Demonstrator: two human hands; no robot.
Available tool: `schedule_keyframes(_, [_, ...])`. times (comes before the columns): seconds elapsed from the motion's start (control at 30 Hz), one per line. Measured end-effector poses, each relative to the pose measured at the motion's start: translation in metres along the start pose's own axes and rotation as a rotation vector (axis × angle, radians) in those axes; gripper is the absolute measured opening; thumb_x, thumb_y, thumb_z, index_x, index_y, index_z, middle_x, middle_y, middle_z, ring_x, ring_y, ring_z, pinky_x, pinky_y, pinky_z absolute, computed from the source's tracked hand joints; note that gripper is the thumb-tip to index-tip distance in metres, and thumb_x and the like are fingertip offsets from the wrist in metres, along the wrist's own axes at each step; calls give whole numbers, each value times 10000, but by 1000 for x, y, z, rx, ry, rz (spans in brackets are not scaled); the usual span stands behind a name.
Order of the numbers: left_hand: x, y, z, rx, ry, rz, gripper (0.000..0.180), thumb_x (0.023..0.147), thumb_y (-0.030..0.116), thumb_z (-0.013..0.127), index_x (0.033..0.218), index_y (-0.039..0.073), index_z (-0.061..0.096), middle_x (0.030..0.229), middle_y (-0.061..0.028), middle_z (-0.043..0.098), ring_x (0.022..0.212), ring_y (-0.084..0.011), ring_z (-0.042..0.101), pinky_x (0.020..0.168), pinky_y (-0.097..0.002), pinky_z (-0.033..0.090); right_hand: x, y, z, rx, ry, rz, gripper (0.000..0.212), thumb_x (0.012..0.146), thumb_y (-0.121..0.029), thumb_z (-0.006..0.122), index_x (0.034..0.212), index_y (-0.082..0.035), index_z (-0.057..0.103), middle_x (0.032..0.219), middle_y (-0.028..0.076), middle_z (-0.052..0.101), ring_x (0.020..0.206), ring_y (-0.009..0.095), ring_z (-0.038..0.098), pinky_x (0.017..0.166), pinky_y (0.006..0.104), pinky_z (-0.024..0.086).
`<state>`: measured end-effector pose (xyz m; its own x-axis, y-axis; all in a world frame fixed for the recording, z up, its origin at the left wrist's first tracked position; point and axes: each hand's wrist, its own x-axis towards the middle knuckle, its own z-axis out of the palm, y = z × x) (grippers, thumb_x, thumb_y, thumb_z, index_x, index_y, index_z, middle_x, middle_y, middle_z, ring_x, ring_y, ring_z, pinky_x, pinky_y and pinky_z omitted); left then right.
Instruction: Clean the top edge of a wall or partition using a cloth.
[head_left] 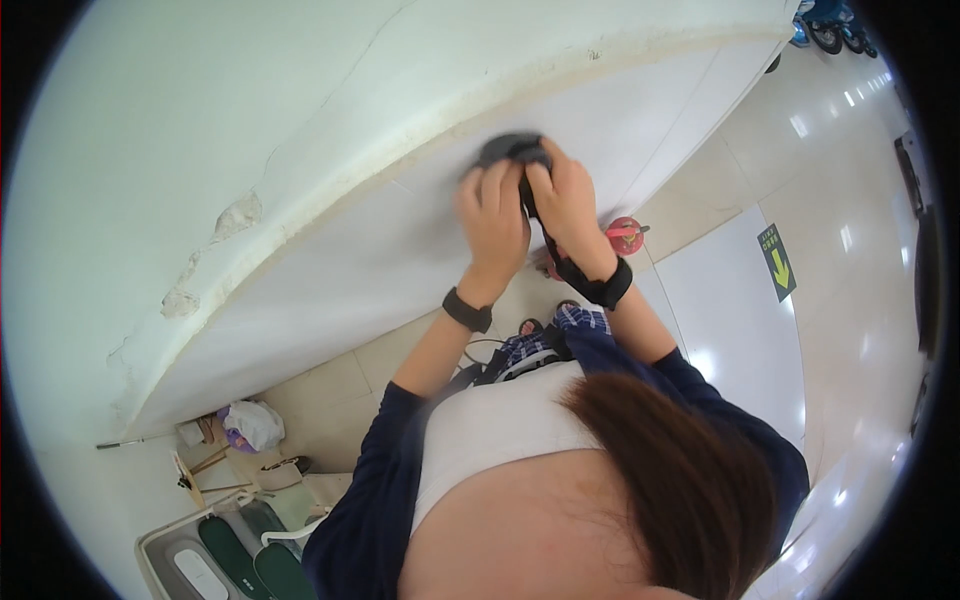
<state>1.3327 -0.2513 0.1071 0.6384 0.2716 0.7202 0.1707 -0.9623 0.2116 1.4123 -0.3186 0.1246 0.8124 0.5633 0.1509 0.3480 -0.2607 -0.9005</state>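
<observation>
Both my hands are up in front of me at the white lower part of the wall [390, 210]. Between them is a black, rounded thing [515, 147] whose kind I cannot make out; it is blurred. My left hand [493, 225] has its bent fingers on the thing's near left side. My right hand [570, 205] grips it from the right, fingers curled round its edge. A black strap [545, 240] runs down from there along the right hand toward a black wristband [610, 288]. Another black wristband [467, 311] is on my left wrist.
Above, the pale green wall [220, 110] has a crack and chipped plaster [238, 217]. Red round objects, apparently fire extinguishers [625, 235], stand right of my feet. A white bag [255, 425] and a grey bin with green parts [165, 545] sit lower left. A green arrow sign [776, 263] is at right.
</observation>
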Motion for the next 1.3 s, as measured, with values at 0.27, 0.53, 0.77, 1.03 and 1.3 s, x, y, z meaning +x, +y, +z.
schedule_keyframes(0.27, [-11, -8, 18, 147, 73, 133, 214, 679, 56, 543, 888, 20, 567, 957, -41, 528, 892, -243, 455, 709, -355, 384, -5, 29, 11, -29, 23, -10, 407, 756, -220, 436, 1029, 74, 503, 622, 235, 540, 607, 370, 542, 574, 410, 429])
schedule_keyframes(0.53, [-47, -21, 36, 54, -73, 64, 290, 677, 69, 528, 961, 16, 535, 1008, -74, 500, 927, -245, 454, 764, -359, 395, -16, 41, 16, -50, -4, 9, 248, 742, -185, 491, 904, 1, 499, 613, 199, 537, 594, 360, 534, 553, 410, 424])
schedule_keyframes(0.77, [1, -20, -20, 159, 285, -51, 283, 671, 86, 546, 950, 42, 551, 988, -51, 518, 915, -263, 454, 755, -388, 380, -6, -34, 25, 85, 90, -310, 202, 704, -199, 562, 769, -36, 460, 493, 140, 490, 438, 303, 502, 414, 354, 393])
schedule_keyframes(1.03, [-109, -65, 28, 100, -218, -134, 259, 661, 63, 552, 916, 28, 542, 977, -100, 516, 927, -287, 453, 769, -378, 361, -39, 65, 77, -396, -165, -317, 190, 761, -211, 510, 823, -38, 460, 560, 185, 519, 512, 354, 519, 473, 425, 405])
schedule_keyframes(1.3, [-21, -35, -38, 120, 281, -158, 229, 716, 104, 541, 922, 4, 531, 1003, -107, 503, 908, -287, 432, 794, -375, 328, -18, -49, 44, -85, -54, -397, 196, 746, -227, 540, 830, -59, 484, 525, 140, 529, 474, 308, 524, 440, 378, 411])
